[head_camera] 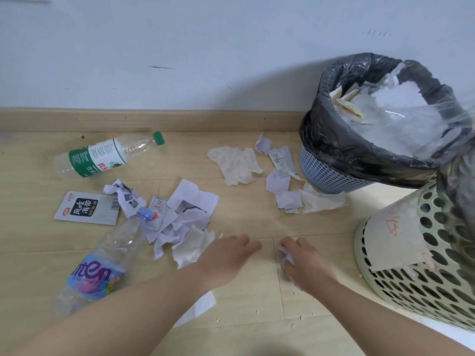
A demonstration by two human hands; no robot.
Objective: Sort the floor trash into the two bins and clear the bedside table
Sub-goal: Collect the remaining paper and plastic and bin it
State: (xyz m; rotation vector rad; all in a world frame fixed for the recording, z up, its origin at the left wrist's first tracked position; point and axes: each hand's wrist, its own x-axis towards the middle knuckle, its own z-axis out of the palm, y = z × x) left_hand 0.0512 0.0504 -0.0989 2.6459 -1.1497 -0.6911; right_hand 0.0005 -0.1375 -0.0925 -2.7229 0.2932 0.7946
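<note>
My right hand (303, 263) grips a crumpled white paper scrap (287, 258) just above the wood floor, left of the cream perforated bin (411, 283). My left hand (226, 255) reaches low over the floor with fingers stretched out and holds nothing, beside a heap of torn paper and tissue (185, 222). A blue mesh bin (331, 173) with a black liner stands by the wall, full of white paper. A green-capped bottle (102, 155) and a purple-labelled bottle (100, 263) lie on the floor.
A flat snack packet (87, 208) lies left of the heap. More tissue (236, 164) and paper scraps (290, 191) lie near the blue bin's base. One white scrap (198, 308) shows under my left forearm. A wooden skirting board (154, 119) runs along the wall.
</note>
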